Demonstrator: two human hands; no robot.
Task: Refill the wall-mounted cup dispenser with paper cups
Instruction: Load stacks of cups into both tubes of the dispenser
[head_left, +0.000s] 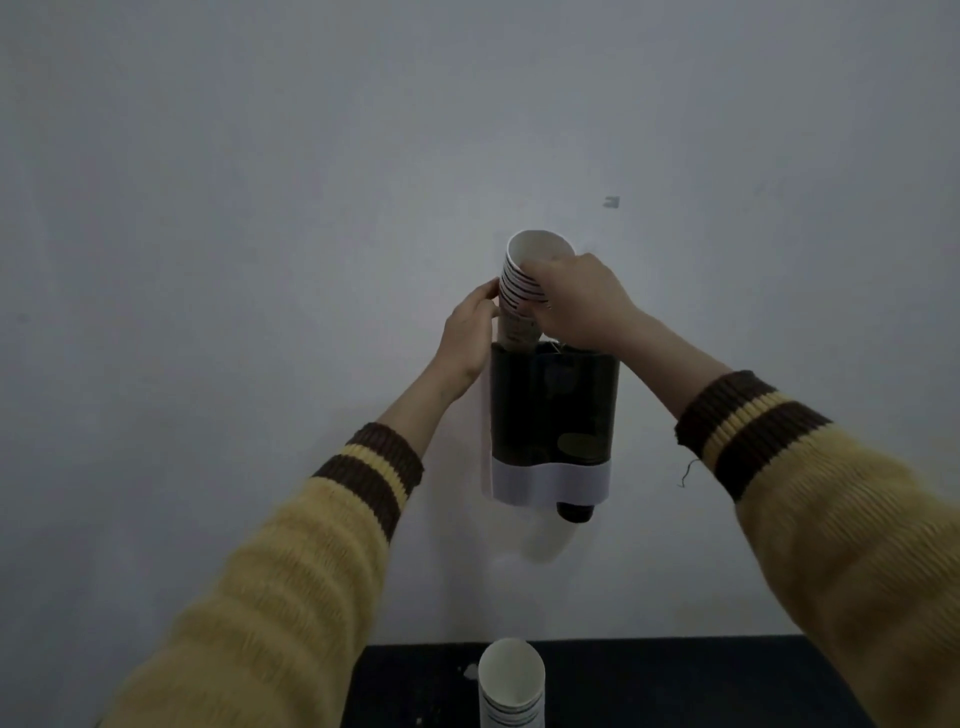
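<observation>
A dark, see-through cup dispenser (553, 410) with a white lower band hangs on the wall. A stack of white paper cups (524, 280) with dark rim lines stands in its left top opening, tilted slightly left, mouth up. My right hand (582, 301) grips the stack from the right near its rims. My left hand (470, 338) touches the stack's left side just above the dispenser's top edge. The stack's lower end is inside the dispenser. A dark cup bottom (575, 512) pokes out under the right side.
A second stack of paper cups (511, 683) stands mouth up on a dark table (675, 680) below the dispenser. A small clip (613, 201) sits on the grey wall above right.
</observation>
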